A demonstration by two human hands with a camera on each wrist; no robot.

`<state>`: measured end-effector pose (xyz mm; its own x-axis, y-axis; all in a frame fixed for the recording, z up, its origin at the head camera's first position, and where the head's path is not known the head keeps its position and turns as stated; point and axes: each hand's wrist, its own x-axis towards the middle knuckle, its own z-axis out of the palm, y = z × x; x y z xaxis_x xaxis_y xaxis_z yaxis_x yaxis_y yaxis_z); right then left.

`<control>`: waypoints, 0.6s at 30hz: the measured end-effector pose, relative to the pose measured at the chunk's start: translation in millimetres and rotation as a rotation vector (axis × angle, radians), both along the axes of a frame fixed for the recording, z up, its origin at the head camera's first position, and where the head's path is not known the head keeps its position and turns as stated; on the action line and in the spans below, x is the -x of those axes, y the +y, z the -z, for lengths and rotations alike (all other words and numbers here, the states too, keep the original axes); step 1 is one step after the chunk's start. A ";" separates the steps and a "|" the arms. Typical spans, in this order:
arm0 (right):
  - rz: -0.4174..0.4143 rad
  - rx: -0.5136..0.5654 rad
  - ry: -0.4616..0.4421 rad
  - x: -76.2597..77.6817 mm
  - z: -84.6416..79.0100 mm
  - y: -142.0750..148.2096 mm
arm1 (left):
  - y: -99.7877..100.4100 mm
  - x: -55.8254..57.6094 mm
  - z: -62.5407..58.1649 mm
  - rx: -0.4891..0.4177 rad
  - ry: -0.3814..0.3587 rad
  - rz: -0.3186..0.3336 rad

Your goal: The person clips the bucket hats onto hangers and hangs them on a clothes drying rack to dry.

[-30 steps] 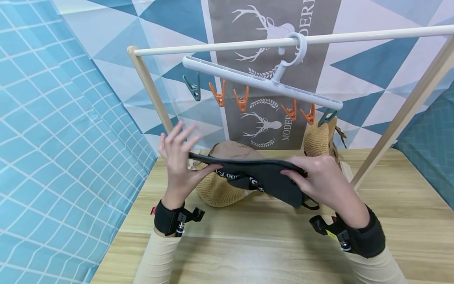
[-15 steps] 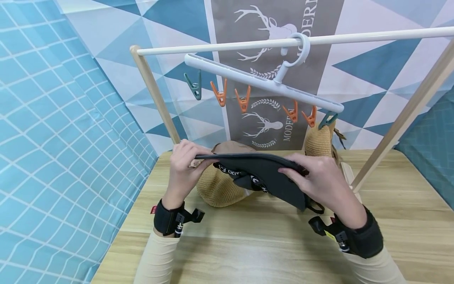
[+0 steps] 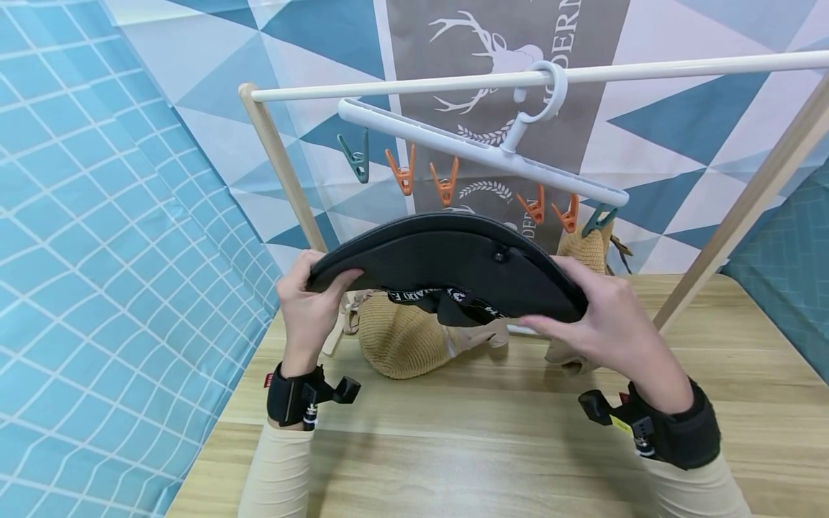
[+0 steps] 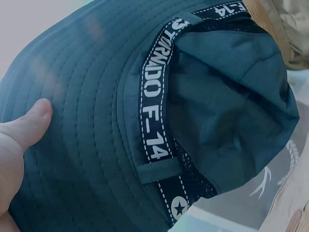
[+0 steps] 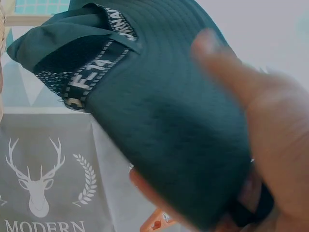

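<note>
A dark sun hat with a wide stitched brim is held up between both hands in the head view, brim edge arched upward. Its band carries white lettering, and the soft crown sags away from the brim in the left wrist view. My left hand pinches the brim's left end, thumb on the near face. At the other end my right hand grips the brim between thumb and fingers; it is blurred in the right wrist view. Behind the hat hangs a pale hanger with several clips.
The hanger's hook is over a white rod on wooden posts. A tan knitted hat lies on the wooden table. Another tan hat is at the right, below the green clip.
My left hand, first spread with fingers raised, has closed on the brim and moved slightly left and down. The hat has tilted up, showing more brim, and my right hand has shifted right.
</note>
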<state>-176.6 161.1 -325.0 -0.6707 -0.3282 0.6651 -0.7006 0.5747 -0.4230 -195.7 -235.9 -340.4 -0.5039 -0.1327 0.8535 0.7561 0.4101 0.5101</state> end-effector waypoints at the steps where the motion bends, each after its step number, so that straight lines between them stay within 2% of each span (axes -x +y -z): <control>1: -0.003 -0.002 0.021 0.2 0.2 -0.5 | 0.7 -0.2 -0.1 -0.007 -0.005 0.019; 5: -0.051 0.015 0.112 1.9 1.5 -1.5 | 3.8 -0.5 0.1 -0.010 -0.013 0.072; 11: -0.110 0.029 0.198 3.4 1.9 3.0 | 5.0 1.4 1.4 -0.001 -0.004 0.105; 15: -0.109 0.052 0.235 3.3 0.8 6.8 | -1.0 3.7 1.5 0.068 -0.004 0.161; 18: -0.085 0.083 0.247 2.0 -0.9 9.1 | -8.7 4.9 0.4 0.179 -0.033 0.237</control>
